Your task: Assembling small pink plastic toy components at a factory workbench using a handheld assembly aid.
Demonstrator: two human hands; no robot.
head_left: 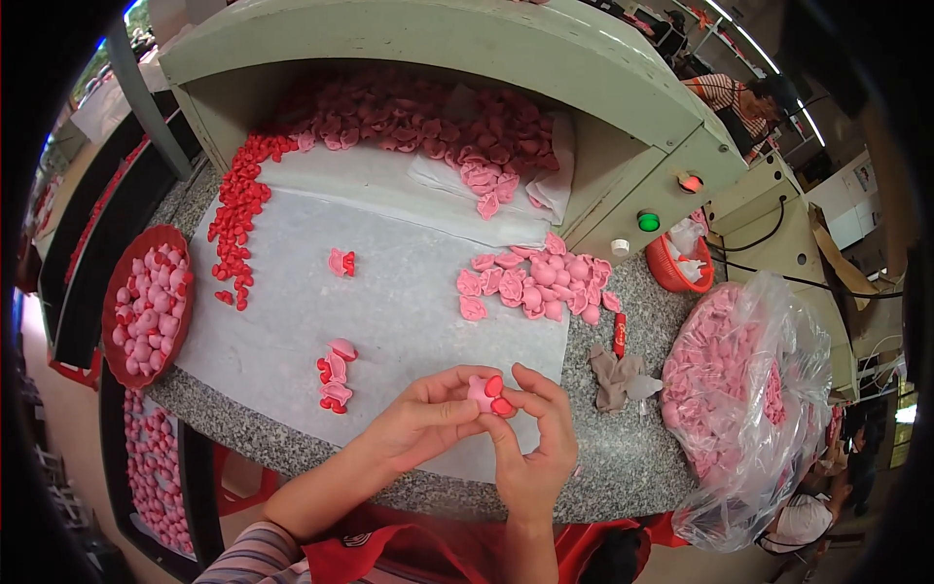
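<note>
Over the near edge of the white sheet, my left hand [433,414] pinches a small pink molded piece [482,393] with red rounded parts on its right side. The thumb and fingers of my right hand [538,428] close on those red parts, so both hands are on the same piece. Left of my hands, a short column of pink-and-red pieces [335,375] lies on the sheet, and one more pink-and-red piece [341,262] rests farther back. Loose pink pieces [545,280] are heaped to the right; small red pieces [236,219] form a long pile at the left.
A pale green cabinet [623,209] with a green button stands at the back, pink pieces inside. A red-brown bowl [115,336] of pink-and-red pieces sits left. At right are a red tube [620,334], a crumpled cloth [616,378], a red basket [671,275] and a plastic bag [778,428].
</note>
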